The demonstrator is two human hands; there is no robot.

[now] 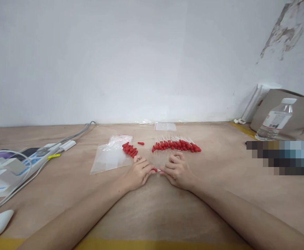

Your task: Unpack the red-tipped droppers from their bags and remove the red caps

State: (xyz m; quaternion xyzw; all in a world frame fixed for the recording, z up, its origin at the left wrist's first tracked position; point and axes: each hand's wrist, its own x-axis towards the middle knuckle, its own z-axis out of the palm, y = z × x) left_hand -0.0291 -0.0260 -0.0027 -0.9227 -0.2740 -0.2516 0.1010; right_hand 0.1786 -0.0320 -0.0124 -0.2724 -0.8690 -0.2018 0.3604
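Observation:
My left hand (138, 172) and my right hand (176, 170) meet at the middle of the wooden table (152, 211), fingers curled in a pinch. Between the fingertips shows a small red cap (155, 170), held by both hands; whether a clear tube is attached I cannot make out. Just beyond my right hand lies a row of several clear droppers with red caps (176, 145). A small heap of loose red caps (129, 149) lies beyond my left hand, with one stray cap (141, 143) beside it.
Clear plastic bags (110, 156) lie left of the caps, another small bag (165, 126) near the wall. A power strip with cables and chargers (14, 166) fills the left side. A water bottle (275, 119) and cardboard (297, 107) stand at the right.

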